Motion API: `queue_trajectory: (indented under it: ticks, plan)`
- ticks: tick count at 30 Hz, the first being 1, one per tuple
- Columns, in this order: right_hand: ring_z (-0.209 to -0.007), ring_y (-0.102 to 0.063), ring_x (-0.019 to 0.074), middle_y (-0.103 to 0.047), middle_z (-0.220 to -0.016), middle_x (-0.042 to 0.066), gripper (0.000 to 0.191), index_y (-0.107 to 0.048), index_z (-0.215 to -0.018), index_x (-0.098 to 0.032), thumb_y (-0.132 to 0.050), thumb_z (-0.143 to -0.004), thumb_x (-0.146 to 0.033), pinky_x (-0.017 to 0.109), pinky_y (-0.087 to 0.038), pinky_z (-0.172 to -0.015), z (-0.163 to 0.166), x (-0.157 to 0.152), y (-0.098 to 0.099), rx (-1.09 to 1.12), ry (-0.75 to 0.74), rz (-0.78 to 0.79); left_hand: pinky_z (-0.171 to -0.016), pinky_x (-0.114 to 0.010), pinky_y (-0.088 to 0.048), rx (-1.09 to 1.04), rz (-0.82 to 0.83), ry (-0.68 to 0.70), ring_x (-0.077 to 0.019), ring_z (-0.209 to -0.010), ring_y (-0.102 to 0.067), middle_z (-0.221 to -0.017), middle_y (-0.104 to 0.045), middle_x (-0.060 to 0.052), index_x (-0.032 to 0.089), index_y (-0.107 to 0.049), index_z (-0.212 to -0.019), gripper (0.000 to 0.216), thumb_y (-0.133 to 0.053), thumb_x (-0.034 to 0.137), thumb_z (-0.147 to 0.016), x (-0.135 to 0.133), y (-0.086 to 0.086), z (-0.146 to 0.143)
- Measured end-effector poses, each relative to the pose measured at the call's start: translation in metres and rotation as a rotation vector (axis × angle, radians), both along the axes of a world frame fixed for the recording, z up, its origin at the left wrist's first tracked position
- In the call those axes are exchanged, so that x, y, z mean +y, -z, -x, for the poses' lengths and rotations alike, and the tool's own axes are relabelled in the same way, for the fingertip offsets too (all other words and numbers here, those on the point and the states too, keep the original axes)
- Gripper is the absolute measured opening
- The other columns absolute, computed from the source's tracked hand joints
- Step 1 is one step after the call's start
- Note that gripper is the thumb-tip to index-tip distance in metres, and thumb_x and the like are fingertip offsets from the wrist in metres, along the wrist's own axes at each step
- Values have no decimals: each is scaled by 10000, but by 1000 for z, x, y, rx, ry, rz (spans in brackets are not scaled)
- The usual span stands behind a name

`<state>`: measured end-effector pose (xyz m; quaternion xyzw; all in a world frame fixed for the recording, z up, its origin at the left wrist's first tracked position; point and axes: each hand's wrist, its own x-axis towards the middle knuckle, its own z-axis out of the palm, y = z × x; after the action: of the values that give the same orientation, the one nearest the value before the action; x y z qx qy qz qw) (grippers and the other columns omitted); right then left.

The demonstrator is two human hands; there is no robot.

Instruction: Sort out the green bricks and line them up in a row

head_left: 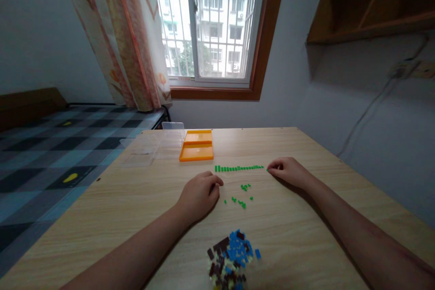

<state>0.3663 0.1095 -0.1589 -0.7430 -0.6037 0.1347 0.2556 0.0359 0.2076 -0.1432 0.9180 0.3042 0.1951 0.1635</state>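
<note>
A row of small green bricks [239, 168] lies in a line across the middle of the wooden table [306, 154]. My right hand [287, 171] rests at the right end of that row, fingers pinched together at a tiny green piece. My left hand [200, 195] lies curled on the table just below the row's left end, fingers closed, with nothing visible in it. Between the hands a few loose green bricks [242, 197] are scattered. Near the front edge sits a pile of blue, brown and pale bricks [231, 258].
An orange tray [197, 146] and a clear plastic lid or box [149, 147] stand at the table's far left. A bed with a checked cover [50, 154] lies to the left. Ahead are a window and curtain; a wooden shelf hangs on the right wall.
</note>
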Motion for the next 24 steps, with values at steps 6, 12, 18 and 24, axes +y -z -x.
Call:
queue_trajectory:
  ticks: [6,12,18,24]
  plan:
    - [-813,-694,195,-773,-893,26,226,-801,-928,-247,-632,-825,-356,272,-463,-696,3,6,8,-98,187,-50,-816,-327,-492,1,6,-2,-209,-926,-652,-993,-693,-43,227,-735,-959,242,-533,122,-876,-1,-1,0]
    - [-816,-694,186,-773,-886,10,202,-799,-916,-260,-640,-822,-343,269,-467,-720,8,7,7,-121,199,-63,-828,-333,-492,13,4,-3,-212,-930,-652,-996,-694,-44,224,-736,-961,236,-535,132,-877,-1,-1,0]
    - [-812,-686,193,-764,-880,18,218,-794,-920,-253,-628,-823,-355,270,-455,-685,11,5,5,-110,187,-70,-824,-330,-491,18,5,-3,-213,-928,-652,-1000,-695,-52,215,-736,-961,241,-527,129,-877,-2,-2,-1]
    - [-783,-679,187,-760,-854,26,225,-793,-926,-248,-628,-822,-360,269,-454,-683,11,5,4,-99,180,-83,-808,-326,-487,11,1,4,-214,-918,-649,-986,-692,-49,220,-733,-958,234,-530,131,-881,-2,-1,0]
